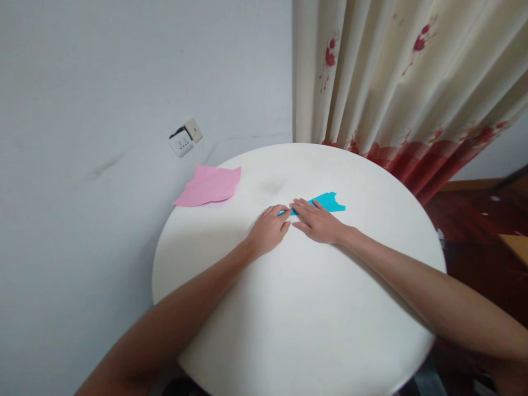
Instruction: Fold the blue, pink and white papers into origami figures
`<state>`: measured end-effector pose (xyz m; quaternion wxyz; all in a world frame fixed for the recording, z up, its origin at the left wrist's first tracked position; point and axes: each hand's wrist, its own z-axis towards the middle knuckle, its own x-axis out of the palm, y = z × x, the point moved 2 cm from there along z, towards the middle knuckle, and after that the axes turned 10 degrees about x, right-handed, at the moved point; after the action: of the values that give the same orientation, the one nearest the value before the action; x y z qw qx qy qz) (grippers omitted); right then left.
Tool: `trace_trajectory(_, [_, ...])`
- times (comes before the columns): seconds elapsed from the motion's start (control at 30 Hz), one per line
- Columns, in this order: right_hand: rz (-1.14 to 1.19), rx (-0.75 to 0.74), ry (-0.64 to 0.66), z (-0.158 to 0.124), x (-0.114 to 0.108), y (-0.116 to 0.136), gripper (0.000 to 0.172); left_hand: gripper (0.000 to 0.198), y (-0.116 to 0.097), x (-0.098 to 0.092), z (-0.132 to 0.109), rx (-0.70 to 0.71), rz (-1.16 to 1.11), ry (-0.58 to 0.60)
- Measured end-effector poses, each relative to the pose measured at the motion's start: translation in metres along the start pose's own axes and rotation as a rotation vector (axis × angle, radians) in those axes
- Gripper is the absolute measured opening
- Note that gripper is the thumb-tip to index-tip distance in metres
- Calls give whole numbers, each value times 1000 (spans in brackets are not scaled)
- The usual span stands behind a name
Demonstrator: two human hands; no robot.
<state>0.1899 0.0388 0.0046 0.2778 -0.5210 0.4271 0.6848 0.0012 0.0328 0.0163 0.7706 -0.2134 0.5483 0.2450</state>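
A folded piece of blue paper lies on the round white table, a little beyond its middle. My right hand lies flat on the near left part of the blue paper, fingers stretched out and pointing left. My left hand rests beside it, fingers curled, with the fingertips pressing the paper's left tip. The two hands touch at the fingertips. Most of the blue paper's left end is hidden under them.
A stack of pink paper sheets lies at the table's far left edge and overhangs it. A grey wall with a loose socket plate stands behind. A cream curtain with red flowers hangs at the back right.
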Motion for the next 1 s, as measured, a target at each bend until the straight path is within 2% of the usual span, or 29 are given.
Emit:
trace_trajectory(0.3, [30,7,-46,-1,-6,5,51,31,3,-6,-3,-52,-7,-23])
trace_trajectory(0.5, [53,-35,-122,-2,-15,11,34,17,11,-8,-1,-82,-59,-17])
trace_trajectory(0.67, [56,-26,-132,0,-18,12,23,16,14,-8,-1,-101,-98,-18])
trace_trajectory(0.87, [28,-13,-111,0,-19,12,17,17,13,-11,0,-138,-141,11])
trace_trajectory(1.0, [15,-14,-98,-1,-21,13,14,17,12,-13,2,-114,-148,34])
